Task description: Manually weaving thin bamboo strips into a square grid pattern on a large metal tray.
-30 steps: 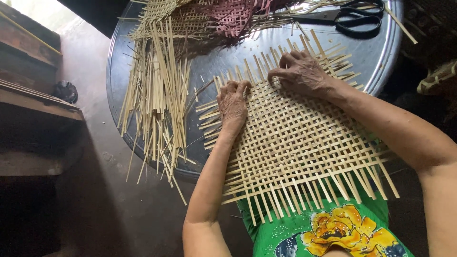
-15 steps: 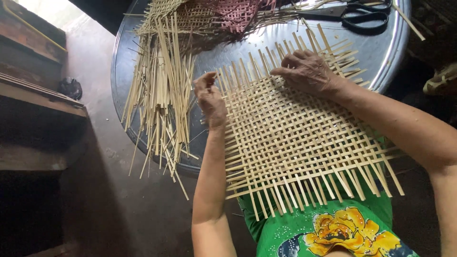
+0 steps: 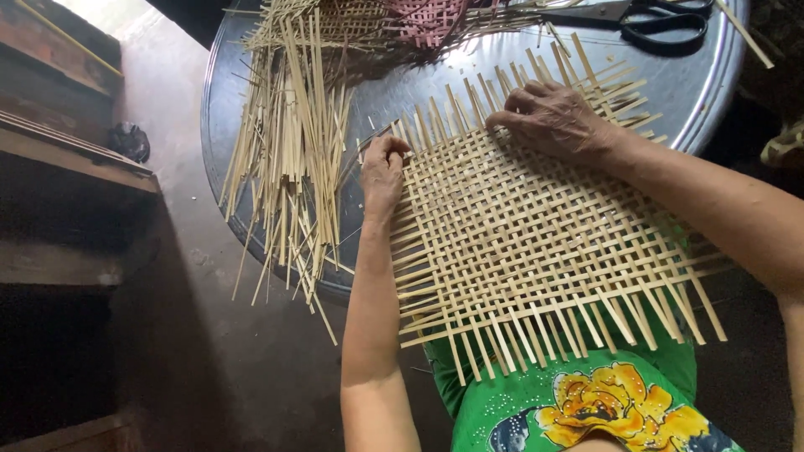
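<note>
A half-woven mat of pale bamboo strips (image 3: 544,251) lies partly on a round metal tray table (image 3: 695,92) and partly over my lap. At the mat's far left corner, my left hand (image 3: 383,172) has its fingers curled shut on the end of a strip. My right hand (image 3: 554,117) rests palm down on the mat's far edge. Its fingers are bent and its fingertips touch the loose strip ends there, holding nothing.
A heap of loose bamboo strips (image 3: 289,142) lies on the tray left of the mat and hangs over its rim. Black-handled scissors (image 3: 662,18) and a small pink woven piece (image 3: 427,17) sit at the far side. Dark wooden steps (image 3: 67,159) stand to the left.
My left hand has slid off the mat's surface to its left edge and closed on a strip end. My right hand has stayed on the far edge.
</note>
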